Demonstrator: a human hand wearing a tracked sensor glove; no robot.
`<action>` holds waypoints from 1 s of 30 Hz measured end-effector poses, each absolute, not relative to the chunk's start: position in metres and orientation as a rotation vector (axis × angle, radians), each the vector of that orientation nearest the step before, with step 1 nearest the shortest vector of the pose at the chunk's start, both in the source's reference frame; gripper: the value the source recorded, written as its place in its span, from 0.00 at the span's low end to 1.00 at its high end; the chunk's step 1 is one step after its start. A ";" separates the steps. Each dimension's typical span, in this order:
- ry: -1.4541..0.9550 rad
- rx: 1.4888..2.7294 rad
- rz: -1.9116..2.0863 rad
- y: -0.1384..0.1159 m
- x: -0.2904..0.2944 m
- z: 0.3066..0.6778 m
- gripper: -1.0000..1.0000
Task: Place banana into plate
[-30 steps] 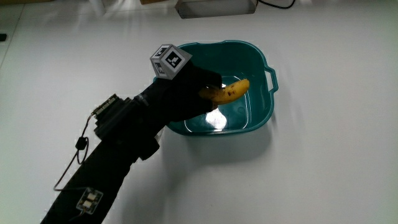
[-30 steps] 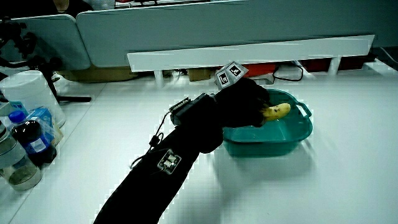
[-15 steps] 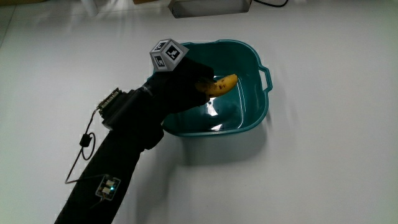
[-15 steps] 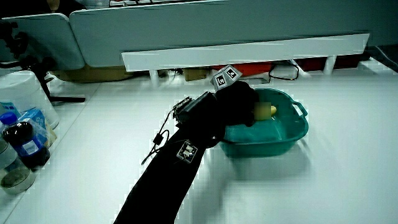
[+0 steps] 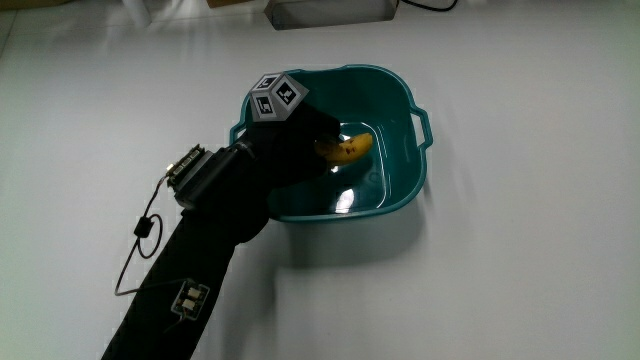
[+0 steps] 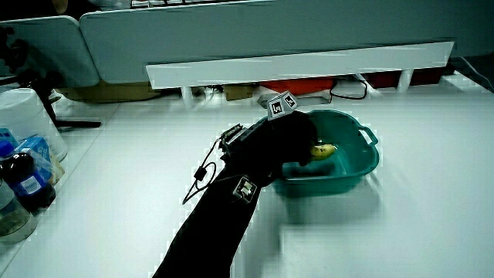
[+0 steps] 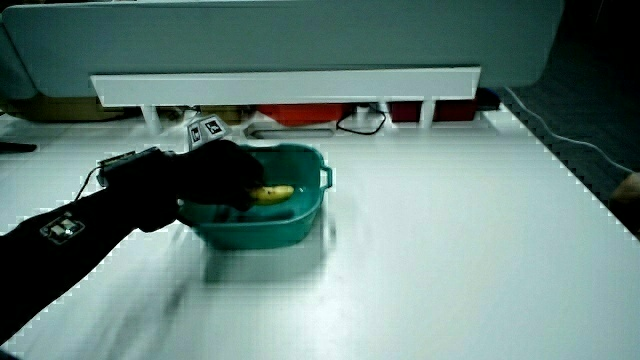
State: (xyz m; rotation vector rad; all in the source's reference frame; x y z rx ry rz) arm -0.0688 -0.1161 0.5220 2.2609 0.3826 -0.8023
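Observation:
A yellow banana with dark spots is held low inside a teal tub with small handles; the tub serves as the plate. The gloved hand reaches over the tub's rim, fingers curled around the banana's stem end. The patterned cube sits on the hand's back. In both side views the banana pokes out of the hand inside the tub. I cannot tell whether the banana touches the tub's floor.
A low white partition runs along the table's edge farthest from the person. In a side view, a white container and bottles stand at the table's edge. A cable hangs from the forearm.
The hand has lowered the banana from above the tub's rim down into the tub, still gripping it.

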 end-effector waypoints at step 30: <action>0.363 2.222 -0.649 -0.109 -0.057 0.546 0.35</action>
